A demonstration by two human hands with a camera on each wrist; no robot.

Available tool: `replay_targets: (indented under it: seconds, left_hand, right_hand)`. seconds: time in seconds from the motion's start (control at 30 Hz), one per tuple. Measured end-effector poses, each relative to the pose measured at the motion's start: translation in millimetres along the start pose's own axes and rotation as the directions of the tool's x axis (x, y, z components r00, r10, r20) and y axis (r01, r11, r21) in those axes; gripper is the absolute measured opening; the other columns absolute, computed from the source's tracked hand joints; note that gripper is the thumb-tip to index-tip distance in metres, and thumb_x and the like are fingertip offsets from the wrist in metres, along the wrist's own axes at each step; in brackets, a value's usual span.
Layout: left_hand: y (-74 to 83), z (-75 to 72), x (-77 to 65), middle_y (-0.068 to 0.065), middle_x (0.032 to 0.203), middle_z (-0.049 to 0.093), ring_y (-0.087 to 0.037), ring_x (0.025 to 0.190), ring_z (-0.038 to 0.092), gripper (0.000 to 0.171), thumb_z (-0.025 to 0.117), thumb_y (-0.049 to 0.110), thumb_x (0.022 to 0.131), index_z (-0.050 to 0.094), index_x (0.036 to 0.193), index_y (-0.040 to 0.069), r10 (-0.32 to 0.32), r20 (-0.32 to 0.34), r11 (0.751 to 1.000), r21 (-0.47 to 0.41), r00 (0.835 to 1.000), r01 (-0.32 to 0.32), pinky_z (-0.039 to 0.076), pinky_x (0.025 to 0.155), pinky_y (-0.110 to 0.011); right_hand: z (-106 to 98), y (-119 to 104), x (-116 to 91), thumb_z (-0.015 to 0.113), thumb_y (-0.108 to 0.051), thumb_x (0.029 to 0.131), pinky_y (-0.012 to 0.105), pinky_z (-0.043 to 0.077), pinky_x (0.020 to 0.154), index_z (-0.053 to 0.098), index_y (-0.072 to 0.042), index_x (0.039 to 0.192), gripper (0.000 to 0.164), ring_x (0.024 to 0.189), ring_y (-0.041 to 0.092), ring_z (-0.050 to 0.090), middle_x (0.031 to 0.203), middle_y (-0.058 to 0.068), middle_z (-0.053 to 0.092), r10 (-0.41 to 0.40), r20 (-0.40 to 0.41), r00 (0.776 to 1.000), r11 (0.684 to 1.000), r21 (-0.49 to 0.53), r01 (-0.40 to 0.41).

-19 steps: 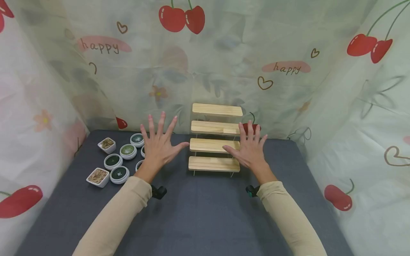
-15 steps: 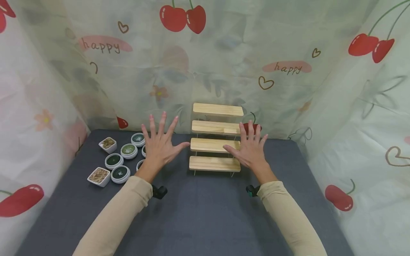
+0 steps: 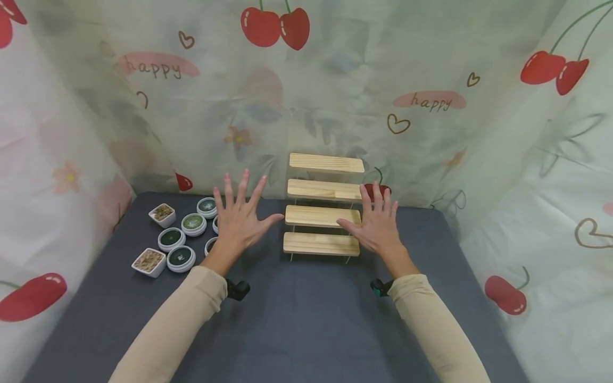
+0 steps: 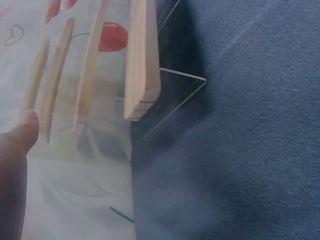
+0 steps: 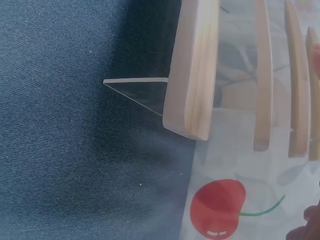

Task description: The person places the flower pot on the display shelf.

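Note:
A stepped display stand with several pale wooden shelves (image 3: 321, 243) on clear supports stands at the middle back of the table. My left hand (image 3: 238, 225) is held with its fingers spread, just left of the stand, its thumb pointing toward the shelves. Over the stand's right side is my right hand (image 3: 375, 226), fingers also spread, overlapping the shelf ends in the head view. Neither hand holds anything. The left wrist view shows the thumb (image 4: 25, 132) near the shelf ends; fingertips (image 5: 302, 227) of the right hand show at the right wrist view's edge.
Left of the left hand stand round white jars with green contents (image 3: 181, 258) and two square white dishes (image 3: 149, 262) of brownish bits. Some jars are partly behind the left arm. A printed cloth (image 3: 335, 69) hangs around the dark table (image 3: 306, 319).
The right hand has shifted very slightly right and its fingers sit a little closer together. The left hand stays almost where it was, fingers spread.

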State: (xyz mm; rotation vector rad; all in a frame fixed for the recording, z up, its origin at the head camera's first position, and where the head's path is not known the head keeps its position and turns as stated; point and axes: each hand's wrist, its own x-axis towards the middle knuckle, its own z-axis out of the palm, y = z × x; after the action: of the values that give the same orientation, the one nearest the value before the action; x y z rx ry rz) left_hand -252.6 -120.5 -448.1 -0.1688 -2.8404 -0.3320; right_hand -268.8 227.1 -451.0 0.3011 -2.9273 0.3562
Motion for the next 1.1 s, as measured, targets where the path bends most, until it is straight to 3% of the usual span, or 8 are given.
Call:
replay_targets:
  seconds: [0.27,0.43,0.7,0.9,1.1]
  left_hand:
    - [-9.7,4.6,-12.7,0.0,0.173,-0.014,-0.041,0.158,-0.02,0.101,0.048,0.086,0.085,0.002,0.163,0.042,-0.029,0.04,1.0,-0.004,0.999,0.029,-0.004,0.123,-0.072]
    - [-17.5,11.5,-17.6,-0.002,0.174,-0.01,-0.041,0.158,-0.021,0.101,0.05,0.084,0.086,0.004,0.164,0.04,-0.025,0.05,0.999,-0.033,0.998,0.027,-0.005,0.123,-0.072]
    - [-31.6,19.9,-28.1,-0.005,0.174,-0.002,-0.044,0.158,-0.012,0.099,0.053,0.08,0.088,0.004,0.164,0.039,-0.033,0.051,0.998,-0.048,0.998,0.035,-0.001,0.124,-0.072]
    - [-42.8,24.7,-35.3,-0.007,0.174,0.002,-0.046,0.159,-0.004,0.099,0.055,0.077,0.088,0.006,0.165,0.036,-0.053,0.046,0.998,-0.041,0.998,0.054,0.002,0.124,-0.071]
    - [-53.4,30.8,-41.9,-0.01,0.173,0.009,-0.047,0.158,0.005,0.099,0.06,0.072,0.089,0.004,0.164,0.038,-0.036,0.053,0.997,-0.064,0.998,0.039,0.007,0.124,-0.071]
  right_hand:
    - [-1,1,-9,0.056,-0.074,0.09,0.069,0.018,0.123,-0.001,-0.024,0.166,0.107,0.157,0.049,0.006,0.172,0.017,0.0,-0.025,0.006,1.0,0.998,0.056,0.025]
    - [3,6,-17,0.057,-0.071,0.091,0.071,0.033,0.114,0.0,-0.024,0.166,0.105,0.153,0.05,0.017,0.171,0.018,0.003,-0.008,0.012,1.0,0.997,0.076,0.007]
    - [14,17,-27,0.058,-0.066,0.095,0.073,0.032,0.113,0.0,-0.027,0.165,0.099,0.152,0.05,0.019,0.17,0.02,0.006,0.004,0.076,0.997,0.979,0.202,-0.019]
    - [24,26,-35,0.062,-0.059,0.096,0.068,0.036,0.113,-0.002,-0.023,0.165,0.101,0.147,0.045,0.031,0.163,0.024,0.019,0.005,0.13,0.991,0.929,0.368,-0.053]
    - [33,33,-44,0.065,-0.044,0.099,0.063,0.044,0.108,0.006,-0.016,0.165,0.093,0.14,0.047,0.041,0.159,0.025,0.027,0.033,0.134,0.99,0.828,0.552,-0.102]
